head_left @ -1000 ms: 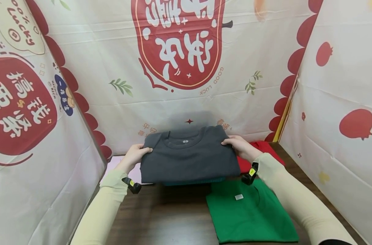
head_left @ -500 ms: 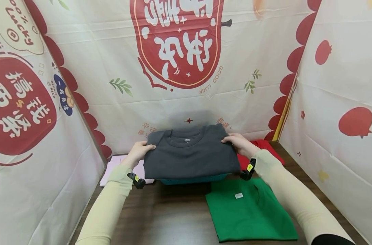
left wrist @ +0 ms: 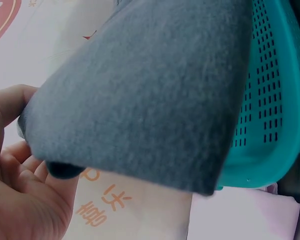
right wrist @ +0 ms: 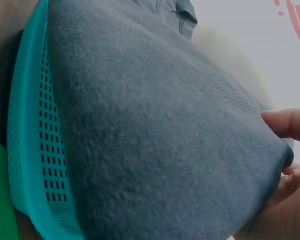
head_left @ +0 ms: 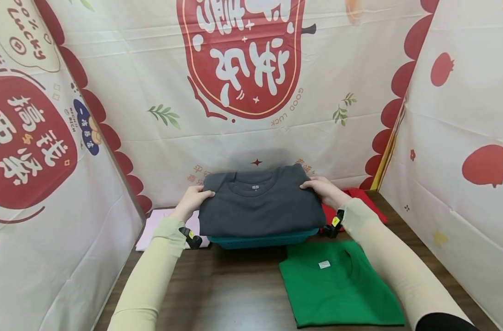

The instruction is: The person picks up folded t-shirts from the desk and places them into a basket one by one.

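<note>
A folded dark grey T-shirt (head_left: 260, 207), collar toward the back wall, is held over a teal plastic basket (head_left: 264, 240). My left hand (head_left: 192, 201) pinches its left edge, thumb on top and fingers underneath. On the opposite edge my right hand (head_left: 326, 191) grips the cloth the same way. Both wrist views show the shirt above the perforated basket wall (left wrist: 265, 100), with the near rim (right wrist: 27, 150) exposed. Most of the basket's inside is hidden beneath the shirt.
A folded green T-shirt (head_left: 338, 285) lies at the front right of the wooden table (head_left: 226, 289). Red cloth (head_left: 363, 202) lies behind my right forearm, and folded pale pink cloth (head_left: 156, 225) is at the back left. Printed fabric walls (head_left: 251, 142) enclose the table.
The grey T-shirt has shifted slightly right and back with both hands gripping it. More of the teal basket's front now shows below it.
</note>
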The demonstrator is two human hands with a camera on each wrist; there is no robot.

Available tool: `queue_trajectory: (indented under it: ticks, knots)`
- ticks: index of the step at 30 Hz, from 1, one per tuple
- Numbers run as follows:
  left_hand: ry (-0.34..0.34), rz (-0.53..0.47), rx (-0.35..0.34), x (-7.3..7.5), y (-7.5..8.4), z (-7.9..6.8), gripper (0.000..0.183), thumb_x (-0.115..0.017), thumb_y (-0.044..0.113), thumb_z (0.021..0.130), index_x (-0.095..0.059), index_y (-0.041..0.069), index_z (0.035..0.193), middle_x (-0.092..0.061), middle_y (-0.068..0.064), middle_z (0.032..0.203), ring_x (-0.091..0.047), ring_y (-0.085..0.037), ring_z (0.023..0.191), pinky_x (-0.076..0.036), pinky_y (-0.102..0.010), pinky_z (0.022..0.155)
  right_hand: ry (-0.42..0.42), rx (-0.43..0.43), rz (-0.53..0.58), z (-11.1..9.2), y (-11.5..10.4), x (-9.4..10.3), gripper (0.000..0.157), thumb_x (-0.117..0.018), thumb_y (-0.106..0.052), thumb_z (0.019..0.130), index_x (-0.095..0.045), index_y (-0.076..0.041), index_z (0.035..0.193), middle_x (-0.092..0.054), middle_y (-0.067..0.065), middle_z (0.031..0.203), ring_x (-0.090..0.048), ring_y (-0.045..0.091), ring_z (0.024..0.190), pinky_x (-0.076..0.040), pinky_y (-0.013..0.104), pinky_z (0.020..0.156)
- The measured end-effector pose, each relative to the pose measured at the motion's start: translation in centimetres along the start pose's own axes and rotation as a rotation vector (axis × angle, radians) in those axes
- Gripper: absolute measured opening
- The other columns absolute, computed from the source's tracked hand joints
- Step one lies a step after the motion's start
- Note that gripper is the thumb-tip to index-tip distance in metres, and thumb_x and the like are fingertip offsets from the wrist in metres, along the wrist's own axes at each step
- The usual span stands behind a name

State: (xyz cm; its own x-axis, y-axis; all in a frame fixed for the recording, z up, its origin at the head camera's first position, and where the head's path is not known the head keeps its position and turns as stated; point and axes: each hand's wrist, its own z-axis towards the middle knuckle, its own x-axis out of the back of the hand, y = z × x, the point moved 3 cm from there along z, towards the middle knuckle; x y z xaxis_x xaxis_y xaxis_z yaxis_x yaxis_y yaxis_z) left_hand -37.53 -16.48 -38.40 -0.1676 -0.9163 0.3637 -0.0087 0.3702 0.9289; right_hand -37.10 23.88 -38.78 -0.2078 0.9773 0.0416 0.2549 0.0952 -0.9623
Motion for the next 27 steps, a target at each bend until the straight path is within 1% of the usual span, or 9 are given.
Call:
queue_trajectory:
  ticks: [3,8,9,12,15,19,22,24,27]
  knots:
    - [0.016,0.008,-0.005,0.0,0.1,0.2,0.041,-0.062,0.020,0.093,-0.060,-0.006,0.123,-0.063,-0.022,0.114,-0.065,-0.021,0.083,-0.055,-0.034,0.076,0.003,0.006,-0.017,0.2,-0.3,0.0,0.063,-0.052,-0.016,0.098,-0.024,0.000,0.152,-0.026,0.021,0.155,-0.040,0.037,0.132,-0.041,0.043,0.103]
    - [0.034,0.010,0.011,-0.4,0.1,0.8,0.031,-0.063,0.021,0.093,-0.064,-0.006,0.110,-0.064,-0.019,0.106,-0.064,-0.020,0.077,-0.055,-0.032,0.071,0.035,0.006,-0.061,0.6,-0.6,0.0,0.063,-0.053,-0.018,0.098,-0.025,0.001,0.151,-0.028,0.022,0.153,-0.045,0.037,0.127,-0.044,0.043,0.100]
    - [0.034,0.015,0.014,-0.5,0.1,0.9,0.031,-0.063,0.021,0.093,-0.064,-0.005,0.109,-0.063,-0.019,0.106,-0.064,-0.020,0.077,-0.055,-0.032,0.071,0.040,0.004,-0.068,0.6,-0.6,0.0,0.064,-0.053,-0.018,0.098,-0.024,0.001,0.151,-0.028,0.023,0.153,-0.045,0.037,0.127,-0.044,0.043,0.100]
    - [0.033,0.031,0.012,-0.7,0.3,1.3,0.033,-0.062,0.021,0.093,-0.064,-0.004,0.114,-0.062,-0.019,0.111,-0.064,-0.021,0.082,-0.055,-0.033,0.074,0.054,0.003,-0.085,0.9,-0.8,-0.1,0.067,-0.054,-0.018,0.097,-0.021,0.002,0.152,-0.024,0.023,0.154,-0.044,0.037,0.128,-0.043,0.043,0.101]
    - [0.031,0.040,0.005,-1.0,0.7,1.3,0.035,-0.061,0.020,0.094,-0.063,-0.005,0.118,-0.062,-0.020,0.113,-0.064,-0.022,0.083,-0.054,-0.034,0.075,0.057,0.005,-0.107,1.1,-0.7,-0.2,0.069,-0.053,-0.019,0.097,-0.018,0.002,0.152,-0.023,0.023,0.155,-0.045,0.036,0.126,-0.043,0.043,0.101]
    - [0.031,0.045,-0.006,-1.4,1.0,1.4,0.033,-0.061,0.018,0.093,-0.063,-0.006,0.115,-0.064,-0.018,0.105,-0.063,-0.020,0.077,-0.054,-0.032,0.071,0.074,-0.005,-0.114,1.4,-0.6,-0.3,0.064,-0.054,-0.018,0.096,-0.026,0.003,0.150,-0.033,0.025,0.149,-0.053,0.032,0.115,-0.047,0.041,0.095]
    - [0.038,0.050,-0.014,-1.6,1.1,1.6,0.028,-0.062,0.017,0.092,-0.065,-0.006,0.108,-0.065,-0.015,0.096,-0.061,-0.017,0.071,-0.052,-0.029,0.066,0.084,-0.009,-0.113,1.5,-0.5,-0.4,0.060,-0.054,-0.017,0.096,-0.031,0.004,0.148,-0.037,0.024,0.146,-0.056,0.029,0.107,-0.048,0.041,0.092]
    - [0.039,0.054,-0.022,-1.7,1.0,1.8,0.026,-0.062,0.017,0.092,-0.065,-0.005,0.105,-0.065,-0.014,0.092,-0.060,-0.017,0.069,-0.052,-0.029,0.065,0.089,-0.007,-0.121,1.6,-0.5,-0.4,0.060,-0.054,-0.017,0.096,-0.031,0.004,0.148,-0.036,0.024,0.146,-0.055,0.029,0.108,-0.047,0.040,0.093]
    - [0.038,0.068,-0.035,-1.9,0.8,2.2,0.026,-0.062,0.017,0.092,-0.065,-0.005,0.105,-0.065,-0.014,0.093,-0.061,-0.018,0.071,-0.052,-0.030,0.065,0.097,0.003,-0.136,1.8,-0.5,-0.5,0.061,-0.053,-0.017,0.097,-0.030,0.004,0.149,-0.034,0.024,0.148,-0.052,0.033,0.114,-0.046,0.042,0.096]
